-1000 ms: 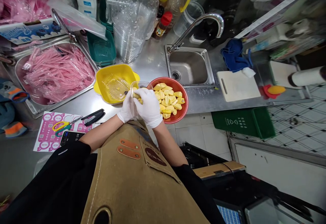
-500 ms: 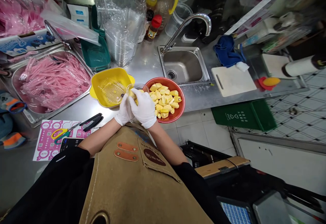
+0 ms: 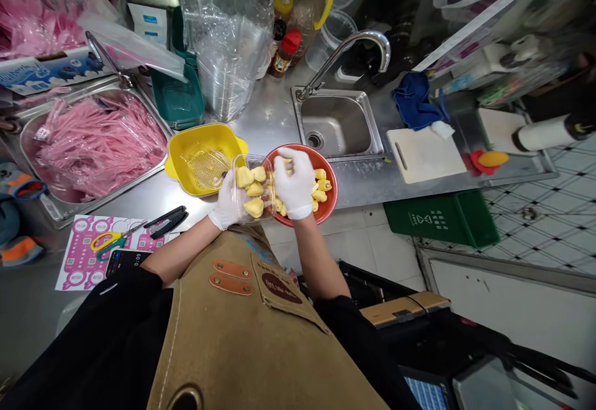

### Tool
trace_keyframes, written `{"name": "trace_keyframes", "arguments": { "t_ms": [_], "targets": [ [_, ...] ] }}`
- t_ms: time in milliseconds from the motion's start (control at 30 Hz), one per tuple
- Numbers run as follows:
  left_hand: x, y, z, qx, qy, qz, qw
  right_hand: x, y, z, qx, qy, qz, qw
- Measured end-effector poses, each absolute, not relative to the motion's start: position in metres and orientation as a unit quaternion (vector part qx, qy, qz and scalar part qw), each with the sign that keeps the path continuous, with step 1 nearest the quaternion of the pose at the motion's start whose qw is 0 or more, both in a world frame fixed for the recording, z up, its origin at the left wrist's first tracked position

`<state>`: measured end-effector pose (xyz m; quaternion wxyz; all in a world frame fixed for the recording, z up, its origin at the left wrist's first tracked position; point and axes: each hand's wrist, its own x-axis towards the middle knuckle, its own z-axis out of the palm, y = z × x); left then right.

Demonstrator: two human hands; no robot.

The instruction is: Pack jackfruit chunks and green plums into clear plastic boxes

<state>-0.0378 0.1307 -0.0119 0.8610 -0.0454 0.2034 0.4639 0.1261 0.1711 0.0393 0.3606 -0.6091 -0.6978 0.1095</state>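
Note:
My gloved left hand (image 3: 227, 204) grips the side of a clear plastic box (image 3: 266, 210) with several yellow jackfruit pieces (image 3: 254, 190) in it. The box is tilted toward me, and its far side comes up against the red bowl (image 3: 331, 210). Over that bowl is my gloved right hand (image 3: 298, 183), its fingers curled down among more jackfruit pieces (image 3: 320, 195). Some yellow shows by its thumb, but whether a piece is in its grasp is hidden. Left of the box stands a yellow colander (image 3: 174, 155) with clear plastic lying inside.
A steel sink (image 3: 339, 118) with a curved tap lies beyond the bowl. Pink wrapped cutlery (image 3: 102, 149) fills a tray at left. Scissors (image 3: 112, 242), a black stapler (image 3: 168, 220) and a phone (image 3: 128, 262) lie near my left forearm. A white cutting board (image 3: 426, 155) is at right.
My right hand has left the plastic box and moved right, over the red bowl. The box has turned in my left hand, so the jackfruit inside now shows.

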Motion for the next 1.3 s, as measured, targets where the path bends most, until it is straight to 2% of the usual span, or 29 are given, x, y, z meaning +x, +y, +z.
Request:
{"name": "trace_keyframes", "arguments": {
  "t_ms": [67, 167, 267, 400, 667, 933, 1133, 1233, 1300],
  "targets": [
    [-0.041, 0.132, -0.01, -0.054, 0.186, 0.428, 0.883, 0.151, 0.201, 0.028, -0.648, -0.691, 0.12, 0.298],
    [-0.044, 0.132, -0.005, -0.073, 0.188, 0.422, 0.884, 0.175, 0.236, 0.013, -0.652, -0.738, 0.137, 0.105],
    [-0.043, 0.131, 0.001, -0.078, 0.186, 0.426, 0.882, 0.178, 0.25, 0.007, -0.63, -0.768, 0.094, -0.069],
    [-0.043, 0.13, 0.001, -0.065, 0.193, 0.433, 0.878, 0.169, 0.251, 0.01, -0.597, -0.785, 0.035, -0.16],
    [-0.049, 0.131, -0.006, -0.084, 0.197, 0.415, 0.884, 0.171, 0.248, 0.013, -0.578, -0.792, 0.019, -0.196],
    [-0.045, 0.128, 0.001, -0.068, 0.224, 0.417, 0.878, 0.188, 0.239, 0.009, -0.522, -0.839, 0.034, -0.152],
    [-0.047, 0.129, -0.003, -0.073, 0.198, 0.417, 0.884, 0.182, 0.242, 0.012, -0.514, -0.839, 0.031, -0.174],
    [-0.048, 0.13, -0.004, -0.068, 0.208, 0.424, 0.879, 0.183, 0.24, 0.021, -0.532, -0.833, 0.044, -0.142],
    [-0.049, 0.13, -0.006, -0.067, 0.206, 0.431, 0.876, 0.187, 0.235, 0.029, -0.563, -0.82, 0.05, -0.089]
  ]
}}
